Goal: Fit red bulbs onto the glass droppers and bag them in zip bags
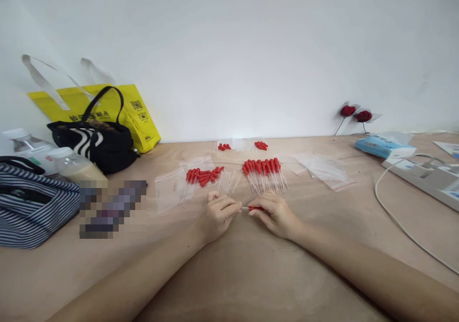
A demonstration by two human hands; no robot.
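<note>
Low over the table's middle, my left hand (222, 214) pinches a thin clear dropper tube (245, 209). Closed around a red rubber bulb (255, 208) at the tube's right end is my right hand (276, 214). Whether the tube sits inside the bulb is hidden by my fingers. Just beyond the hands lies a row of droppers (264, 178) with red bulbs on their far ends. To its left are loose red bulbs (206, 176) and bare clear tubes (224, 183), partly over clear plastic bags (167, 190).
Bagged red bulbs (261, 145) lie by the wall. Flat zip bags (322, 169) are at the right, near a blue tissue pack (380, 146), a power strip (430, 178) and its white cable (390, 221). Bags, including a yellow one (143, 121), and bottles stand left.
</note>
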